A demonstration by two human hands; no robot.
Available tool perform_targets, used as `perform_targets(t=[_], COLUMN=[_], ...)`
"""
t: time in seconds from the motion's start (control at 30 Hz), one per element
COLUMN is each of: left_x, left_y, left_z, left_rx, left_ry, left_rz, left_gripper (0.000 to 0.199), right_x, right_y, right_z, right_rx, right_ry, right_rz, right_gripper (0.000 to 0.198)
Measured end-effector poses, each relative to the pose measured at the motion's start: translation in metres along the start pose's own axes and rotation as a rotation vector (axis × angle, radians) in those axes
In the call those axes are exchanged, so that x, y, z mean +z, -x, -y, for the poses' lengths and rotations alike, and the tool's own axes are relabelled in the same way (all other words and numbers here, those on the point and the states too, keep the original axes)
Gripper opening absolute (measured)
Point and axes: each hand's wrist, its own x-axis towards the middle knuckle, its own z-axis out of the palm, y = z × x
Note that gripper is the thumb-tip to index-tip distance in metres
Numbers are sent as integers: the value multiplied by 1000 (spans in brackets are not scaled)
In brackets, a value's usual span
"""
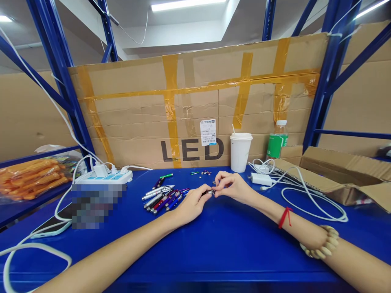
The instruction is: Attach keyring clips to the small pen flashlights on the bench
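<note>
Both hands meet over the middle of the blue tabletop (232, 244). My left hand (194, 203) is closed around a small dark metal tube (208, 192), which points to the right; most of it is hidden by the fingers. Thumb and fingertips of my right hand (233, 187) pinch at the tube's right end, where a shiny tip shows. Whether a separate small part is between them is too small to tell. Left of my left hand lies a pile of slim pen-like metal tubes (163, 199) in silver, red, purple and blue. Several tiny coloured pieces (205, 173) lie behind the hands.
A white lidded cup (240, 152) and a green-labelled bottle (277, 140) stand at the back. White cables and a charger (262, 179) lie right, beside an open cardboard box (336, 175). At left are a power strip (104, 177) and a phone (51, 226).
</note>
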Motion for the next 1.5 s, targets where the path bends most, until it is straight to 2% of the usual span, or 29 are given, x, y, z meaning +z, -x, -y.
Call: perform_targets(t=[0.13,0.43,0.63,0.87,1.17,1.37,1.5], left_x=[1,1,0,-1,-2,0,1], left_y=[0,2,0,-3,-2,-1,0], left_z=[1,0,-6,-10,-10,-6,-4], left_rx=[30,49,19,-52,-63,-63,-67], left_ry=[-64,-128,11,119,149,148,149], left_rz=[3,-154,-199,-144,-60,59,90], left_gripper=[34,33,31,29,29,30,30], right_x=[0,5,5,1,-8,-6,-4], right_y=[2,4,-1,-4,-4,0,3], right_z=[0,-2,0,5,-1,-12,-15], right_rx=[-17,17,73,125,103,91,83], right_ry=[84,159,52,-5,-72,-110,-68], right_rz=[-9,-53,-87,-91,58,96,94], right_gripper=[37,40,33,26,20,21,25])
